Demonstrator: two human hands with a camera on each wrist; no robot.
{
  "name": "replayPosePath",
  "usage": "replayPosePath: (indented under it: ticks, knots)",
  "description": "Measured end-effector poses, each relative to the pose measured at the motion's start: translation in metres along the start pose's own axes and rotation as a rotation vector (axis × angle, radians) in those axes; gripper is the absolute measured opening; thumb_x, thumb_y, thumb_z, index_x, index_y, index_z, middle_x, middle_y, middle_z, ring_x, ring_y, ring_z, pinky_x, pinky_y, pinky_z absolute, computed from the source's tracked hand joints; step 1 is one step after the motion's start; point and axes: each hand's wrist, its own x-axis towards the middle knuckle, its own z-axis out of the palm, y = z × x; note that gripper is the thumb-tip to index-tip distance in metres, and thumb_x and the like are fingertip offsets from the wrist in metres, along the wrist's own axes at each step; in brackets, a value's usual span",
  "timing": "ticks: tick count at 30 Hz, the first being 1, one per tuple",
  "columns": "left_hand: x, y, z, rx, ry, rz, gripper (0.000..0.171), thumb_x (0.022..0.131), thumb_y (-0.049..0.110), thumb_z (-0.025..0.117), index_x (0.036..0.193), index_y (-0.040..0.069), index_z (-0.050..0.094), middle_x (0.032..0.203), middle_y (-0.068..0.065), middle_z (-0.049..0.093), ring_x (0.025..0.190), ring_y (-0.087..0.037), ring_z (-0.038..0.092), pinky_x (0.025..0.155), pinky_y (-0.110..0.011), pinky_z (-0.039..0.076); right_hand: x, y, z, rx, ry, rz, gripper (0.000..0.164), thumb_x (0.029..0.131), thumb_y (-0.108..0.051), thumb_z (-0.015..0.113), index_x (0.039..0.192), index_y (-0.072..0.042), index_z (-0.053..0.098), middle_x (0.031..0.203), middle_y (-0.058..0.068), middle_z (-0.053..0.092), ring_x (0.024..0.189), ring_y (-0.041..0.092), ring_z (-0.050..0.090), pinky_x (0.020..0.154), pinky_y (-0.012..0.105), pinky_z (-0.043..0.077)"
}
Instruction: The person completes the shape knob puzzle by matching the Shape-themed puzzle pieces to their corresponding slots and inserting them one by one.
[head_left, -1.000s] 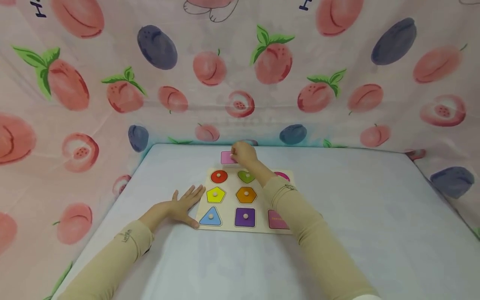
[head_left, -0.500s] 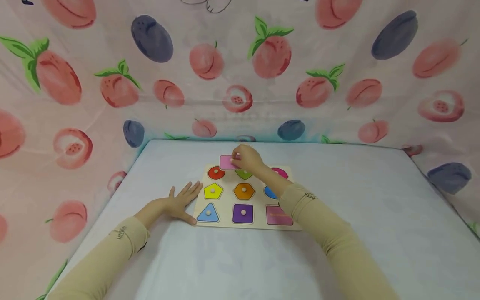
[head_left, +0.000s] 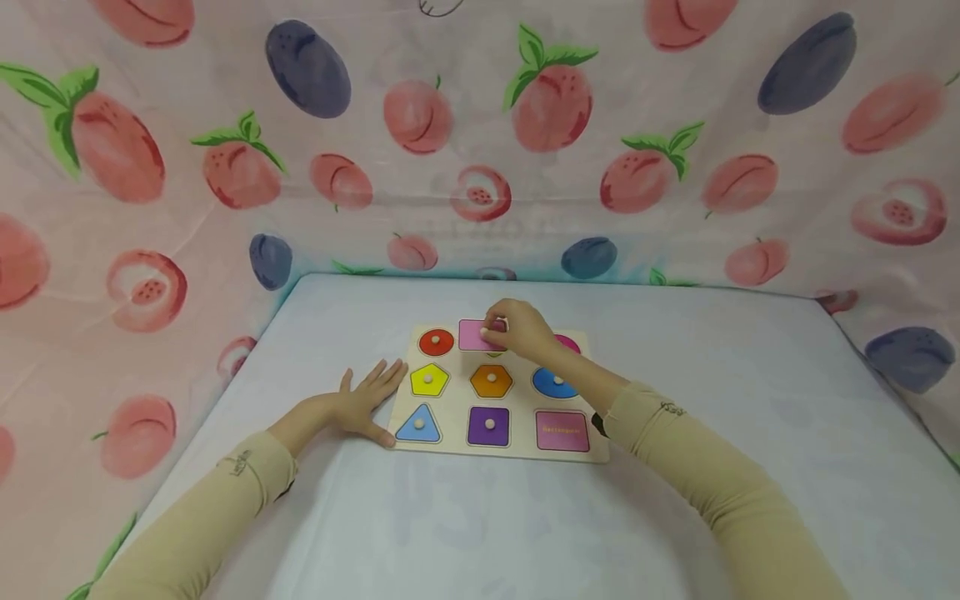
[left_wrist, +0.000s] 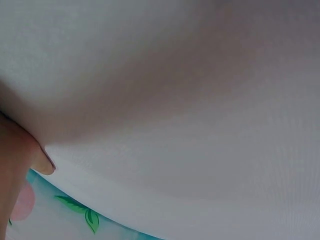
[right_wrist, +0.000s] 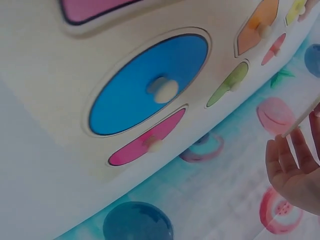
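My right hand (head_left: 525, 329) pinches the small knob of a pink rectangular puzzle piece (head_left: 470, 335). The piece is raised above the far side of a wooden shape puzzle board (head_left: 454, 408) and mostly covers the green heart. In the right wrist view, the piece (right_wrist: 302, 118) shows edge-on at the fingertips. My left hand (head_left: 358, 407) lies with spread fingers at the board's left edge, fingertips and thumb touching it. Only a bit of that hand (left_wrist: 20, 155) enters the left wrist view. At the board's near right corner is a pink rectangular recess (head_left: 562, 431) with printed lettering.
Several knobbed pieces sit in the board, among them a red circle (head_left: 436, 342), yellow pentagon (head_left: 429, 380), orange hexagon (head_left: 492, 382), blue oval (right_wrist: 150, 85), blue triangle (head_left: 419, 424) and purple square (head_left: 488, 427). A fruit-print cloth (head_left: 420, 183) hangs behind the white table (head_left: 712, 358).
My right hand has brought the pink rectangular piece from beyond the board's far edge nearer and slightly right, over the board. The right forearm has swung right, uncovering the rectangular recess. My left hand stays put.
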Motion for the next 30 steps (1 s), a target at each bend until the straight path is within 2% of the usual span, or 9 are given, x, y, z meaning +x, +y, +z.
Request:
replayPosePath:
  ticks: [7,17,24,27,30]
  knots:
    - [-0.001,0.002,-0.001,0.005,-0.006,0.011,0.121,0.072,0.051,0.075,0.151,0.008,-0.005,0.159,-0.014,-0.012,0.144,-0.037,-0.016,0.105,-0.071,-0.016,-0.021,0.01,-0.01,-0.004,0.017,-0.015,0.017,0.087,-0.02,0.068,0.089,-0.004,0.07,0.109,0.014,0.069,0.106,0.03,0.06,0.099,0.043,0.047]
    - [-0.004,0.0,-0.002,-0.015,-0.01,0.011,0.123,0.07,0.051,0.076,0.151,0.009,-0.006,0.159,-0.014,-0.013,0.144,-0.037,-0.017,0.104,-0.07,-0.018,-0.045,0.015,-0.021,-0.005,0.015,-0.071,0.015,0.086,-0.018,0.069,0.088,-0.003,0.071,0.104,0.016,0.07,0.095,0.028,0.061,0.09,0.042,0.052]
    - [-0.001,-0.003,-0.002,-0.024,-0.007,0.023,0.124,0.07,0.053,0.076,0.151,0.008,-0.007,0.158,-0.014,-0.013,0.144,-0.037,-0.019,0.103,-0.07,-0.019,-0.064,0.023,-0.024,0.031,0.023,-0.085,0.014,0.084,-0.016,0.071,0.075,-0.009,0.064,0.086,0.009,0.068,0.095,0.027,0.062,0.084,0.04,0.051]
    - [0.0,-0.004,-0.001,-0.025,-0.014,0.023,0.124,0.07,0.054,0.075,0.151,0.008,-0.007,0.158,-0.014,-0.014,0.144,-0.037,-0.019,0.103,-0.07,-0.019,-0.073,0.028,-0.023,0.039,0.024,-0.102,0.013,0.084,-0.013,0.071,0.074,-0.009,0.063,0.089,0.009,0.069,0.097,0.027,0.063,0.088,0.042,0.052]
    - [0.001,-0.004,-0.002,-0.023,-0.013,0.021,0.124,0.07,0.055,0.075,0.151,0.008,-0.007,0.158,-0.014,-0.014,0.144,-0.037,-0.018,0.103,-0.07,-0.019,-0.079,0.03,-0.023,0.024,0.021,-0.08,0.01,0.083,-0.013,0.071,0.078,-0.009,0.065,0.103,0.013,0.07,0.102,0.029,0.063,0.09,0.043,0.052]
